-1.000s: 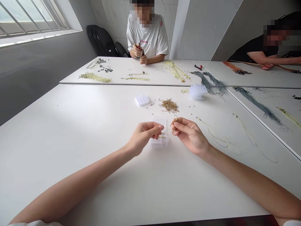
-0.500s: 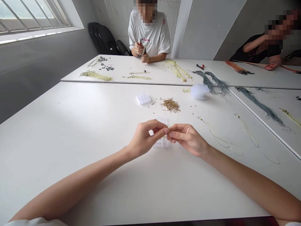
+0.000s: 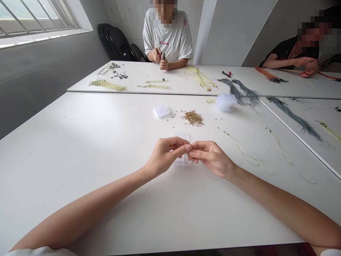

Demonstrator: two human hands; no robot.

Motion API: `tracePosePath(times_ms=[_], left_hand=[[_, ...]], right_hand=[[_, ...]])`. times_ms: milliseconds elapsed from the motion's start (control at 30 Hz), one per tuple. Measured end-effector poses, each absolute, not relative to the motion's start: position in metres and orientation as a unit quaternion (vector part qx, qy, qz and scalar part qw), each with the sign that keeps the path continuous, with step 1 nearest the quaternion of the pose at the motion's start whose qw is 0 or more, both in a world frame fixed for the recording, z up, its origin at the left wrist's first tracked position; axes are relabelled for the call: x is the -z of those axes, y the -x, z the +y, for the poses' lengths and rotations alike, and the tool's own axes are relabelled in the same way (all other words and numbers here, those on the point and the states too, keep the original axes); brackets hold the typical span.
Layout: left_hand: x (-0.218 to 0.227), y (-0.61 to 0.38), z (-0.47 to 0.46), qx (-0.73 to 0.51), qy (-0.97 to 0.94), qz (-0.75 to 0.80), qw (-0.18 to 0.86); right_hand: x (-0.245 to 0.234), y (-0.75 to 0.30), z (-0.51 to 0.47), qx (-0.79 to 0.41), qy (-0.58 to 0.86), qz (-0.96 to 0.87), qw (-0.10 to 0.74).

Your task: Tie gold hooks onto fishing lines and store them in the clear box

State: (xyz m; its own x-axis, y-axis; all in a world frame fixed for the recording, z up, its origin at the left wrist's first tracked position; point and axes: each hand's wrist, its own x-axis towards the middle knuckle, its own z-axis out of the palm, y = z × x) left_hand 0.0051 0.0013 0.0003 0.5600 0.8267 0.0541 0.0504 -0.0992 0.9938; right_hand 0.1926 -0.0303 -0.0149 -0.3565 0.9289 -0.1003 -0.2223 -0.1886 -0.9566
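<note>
My left hand (image 3: 170,153) and my right hand (image 3: 210,156) meet fingertip to fingertip above the table, both closed in a pinch. Between them is a small gold fish hook (image 3: 192,160), mostly covered by the fingers; its curved part shows below the right fingertips. Directly beneath the hands lies a clear plastic compartment box (image 3: 181,162), partly hidden by them. Beyond the hands, a heap of gold-brown fish hooks (image 3: 193,118) rests on the white table, with small dark bits scattered around it.
A small clear box (image 3: 161,111) lies left of the heap, and stacked clear boxes (image 3: 226,103) stand to its right. Looped pale lines (image 3: 245,153) lie at right, near grey-green line bundles (image 3: 295,119). Across the table, a person (image 3: 167,39) grips pliers; another person (image 3: 295,58) sits far right.
My fingertips have closed tighter around the hook, and the thin loop above them no longer shows. The person opposite has lowered the pliers; the one at right has lowered an arm.
</note>
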Motion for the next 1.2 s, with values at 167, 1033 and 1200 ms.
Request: tracePosePath(times_ms=[167, 1033, 1200], left_hand=[[-0.0012, -0.0042, 0.0042, -0.354, -0.63, 0.382, 0.577], [-0.0032, -0.0027, 0.0019, -0.333, -0.707, 0.387, 0.49], [-0.0031, -0.0018, 0.0015, -0.33, -0.759, 0.388, 0.405]], right_hand=[[0.0152, -0.1935, -0.0306, -0.669, 0.379, -0.466, 0.439], [0.0165, -0.191, -0.0301, -0.594, 0.431, -0.467, 0.492], [0.016, -0.1912, -0.0303, -0.583, 0.436, -0.469, 0.5]])
